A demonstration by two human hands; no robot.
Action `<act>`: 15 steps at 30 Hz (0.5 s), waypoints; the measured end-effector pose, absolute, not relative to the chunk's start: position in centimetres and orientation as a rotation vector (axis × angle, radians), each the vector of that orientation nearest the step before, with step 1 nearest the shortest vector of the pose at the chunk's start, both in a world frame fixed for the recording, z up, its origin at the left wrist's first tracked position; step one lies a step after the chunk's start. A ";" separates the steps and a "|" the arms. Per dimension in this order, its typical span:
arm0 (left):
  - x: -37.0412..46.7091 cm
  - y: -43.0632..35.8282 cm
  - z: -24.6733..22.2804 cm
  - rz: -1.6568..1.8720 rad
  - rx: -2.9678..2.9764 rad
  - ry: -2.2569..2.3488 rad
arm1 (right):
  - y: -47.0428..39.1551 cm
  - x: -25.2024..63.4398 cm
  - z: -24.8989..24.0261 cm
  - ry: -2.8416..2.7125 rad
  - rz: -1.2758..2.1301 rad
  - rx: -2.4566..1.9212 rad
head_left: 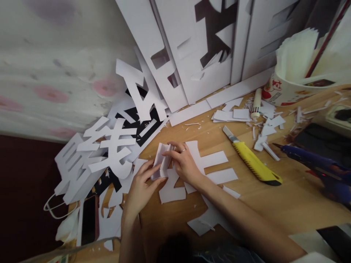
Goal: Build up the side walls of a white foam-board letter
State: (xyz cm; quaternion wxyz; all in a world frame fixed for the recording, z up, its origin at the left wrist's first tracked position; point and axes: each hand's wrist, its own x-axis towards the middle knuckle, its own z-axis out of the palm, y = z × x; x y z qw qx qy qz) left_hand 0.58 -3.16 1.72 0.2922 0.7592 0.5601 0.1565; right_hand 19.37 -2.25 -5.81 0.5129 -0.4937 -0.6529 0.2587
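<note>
Near the middle of the table, a small white board piece with raised walls (158, 162) is held between my two hands. My left hand (143, 180) grips its near left side, thumb along the bottom edge and fingers against the wall. The fingers of my right hand (183, 159), a ring on one, pinch its upper right edge. Flat under and beside the hands lie a white cut-out shape (172, 190) and a larger cut-out with long bars (219, 176). To the right rests a yellow utility knife (253, 160), its blade extended.
Left stands a pile of white cut-out characters (120, 146) beside a phone (90, 219). Tall white boards (203, 84) lean at the back. A blue glue gun (315, 160), a paper tub (290, 91) with translucent sticks, a pen (257, 102) and scraps (267, 131) are right.
</note>
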 end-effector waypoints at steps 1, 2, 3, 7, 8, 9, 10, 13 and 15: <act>0.6 -3.1 1.7 0.418 2.016 1.493 | -2.3 19.4 -5.8 -1.570 0.622 -1.188; 0.5 -3.1 1.7 0.416 2.011 1.494 | -2.3 19.4 -5.8 -1.570 0.621 -1.188; 0.5 -3.0 1.7 0.415 2.008 1.495 | -2.3 19.4 -5.8 -1.570 0.620 -1.189; 0.3 -2.9 1.6 0.416 2.014 1.498 | -2.2 19.4 -5.7 -1.573 0.608 -1.194; 0.3 -3.0 1.5 0.423 2.018 1.496 | -2.2 19.5 -5.7 -1.576 0.604 -1.196; 0.3 -3.0 1.5 0.432 2.023 1.493 | -2.2 19.5 -5.7 -1.578 0.601 -1.197; 0.3 -3.0 1.4 0.441 2.028 1.490 | -2.2 19.5 -5.7 -1.580 0.600 -1.199; 0.4 -3.1 1.4 0.452 2.043 1.487 | -2.2 19.5 -5.5 -1.579 0.604 -1.204; 0.5 -3.1 1.6 0.429 2.045 1.491 | -2.3 19.4 -5.5 -1.575 0.611 -1.210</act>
